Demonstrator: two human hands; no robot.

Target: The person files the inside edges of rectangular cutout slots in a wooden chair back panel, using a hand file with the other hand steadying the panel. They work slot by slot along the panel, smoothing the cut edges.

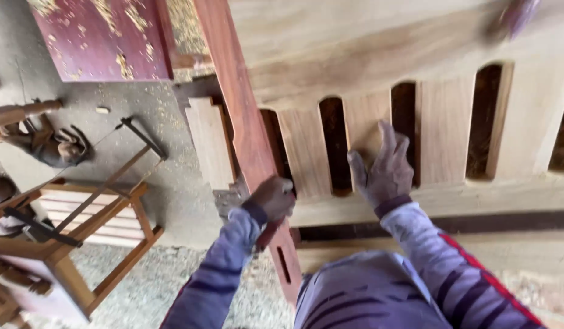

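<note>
Right hand (387, 172) lies flat, fingers spread, on a pale slat (367, 131) of the slatted wooden panel (440, 131), gripping nothing; dark slots flank it at 9 and 3 o'clock. Left hand (271, 199) is closed around the reddish post (245, 128) at the panel's 9 o'clock edge. Open sawdust-strewn floor (172, 201) lies beyond the post, toward a wooden frame (111, 231)

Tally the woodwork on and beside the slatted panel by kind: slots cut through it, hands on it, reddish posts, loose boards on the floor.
Arched slots in the slatted panel: 5 in view, the rightmost cut off by the frame edge
Hands: 2, left hand and right hand
Reddish post: 1
Loose pale board: 1
Total: 9
</note>
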